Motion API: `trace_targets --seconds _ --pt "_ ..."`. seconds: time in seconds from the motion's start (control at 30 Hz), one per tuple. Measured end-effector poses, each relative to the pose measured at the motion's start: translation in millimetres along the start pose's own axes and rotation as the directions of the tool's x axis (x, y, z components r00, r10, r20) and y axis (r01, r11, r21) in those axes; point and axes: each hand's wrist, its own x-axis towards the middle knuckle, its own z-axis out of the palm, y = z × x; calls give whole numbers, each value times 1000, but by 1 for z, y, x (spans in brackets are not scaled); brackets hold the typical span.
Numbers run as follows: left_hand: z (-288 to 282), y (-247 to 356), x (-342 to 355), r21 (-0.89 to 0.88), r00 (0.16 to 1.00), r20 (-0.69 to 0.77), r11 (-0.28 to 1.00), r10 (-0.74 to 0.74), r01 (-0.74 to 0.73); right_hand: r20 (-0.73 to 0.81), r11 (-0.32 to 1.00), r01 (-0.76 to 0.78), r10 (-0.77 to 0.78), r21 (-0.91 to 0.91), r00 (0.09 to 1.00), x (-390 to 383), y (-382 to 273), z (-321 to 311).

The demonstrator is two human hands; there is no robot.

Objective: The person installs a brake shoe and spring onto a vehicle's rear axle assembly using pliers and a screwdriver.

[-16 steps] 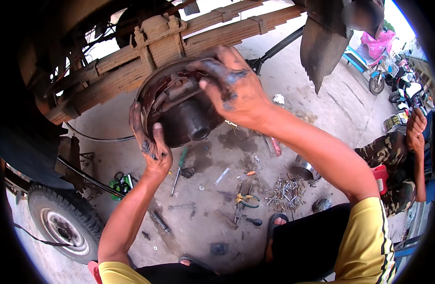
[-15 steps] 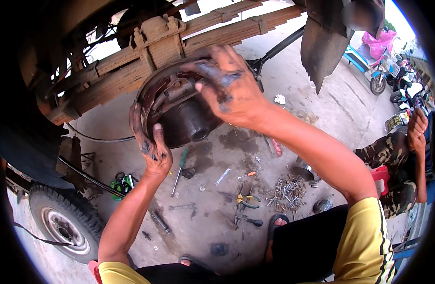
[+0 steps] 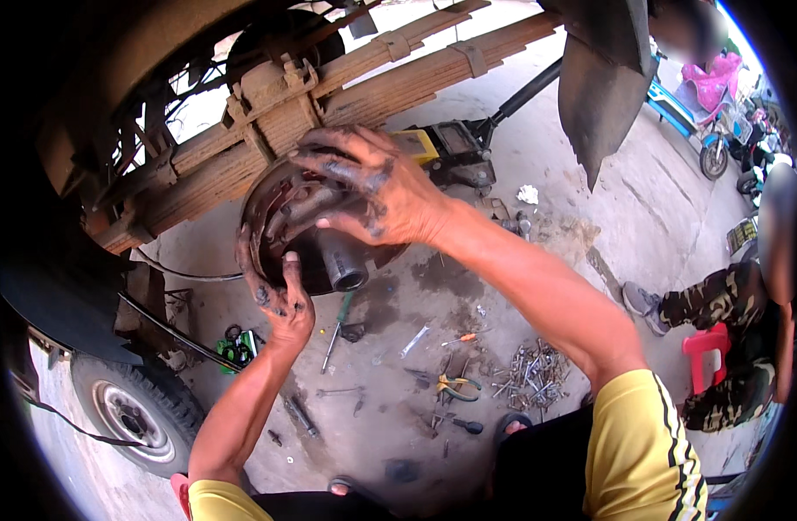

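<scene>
In front of me is a dark, greasy drum-brake assembly (image 3: 264, 252) with curved brake shoes around a protruding axle tube (image 3: 345, 271). My left hand (image 3: 281, 300), smeared with black grease, grips the left side of a brake shoe, its fingers around the outer edge and its thumb inside. Over the upper right of the assembly lies my right hand (image 3: 372, 187), equally greasy. Its fingers curl across the top rim and the thumb reaches inward beside the tube. The part of the brake under the right palm is hidden.
Rusty leaf springs (image 3: 329, 108) run above the brake. A floor jack (image 3: 455, 148) stands behind my right hand. On the floor lie a bolt pile (image 3: 533, 375), pliers (image 3: 457, 387) and a green-handled screwdriver (image 3: 336, 330). A tyre (image 3: 134, 412) is at left; a person in camouflage trousers (image 3: 715, 300) at right.
My right hand has shifted left and down across the top of the brake, exposing the jack behind it. The left hand keeps its hold. The whole view has shifted slightly.
</scene>
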Motion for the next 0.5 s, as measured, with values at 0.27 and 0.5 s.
trace_targets --seconds 0.27,0.5 --pt "-9 -10 19 40 984 72 985 164 -167 75 999 26 -22 -43 997 0 7 -8" --pt "-15 2 29 197 949 143 931 282 -306 240 999 19 -30 46 970 24 -1 -17"
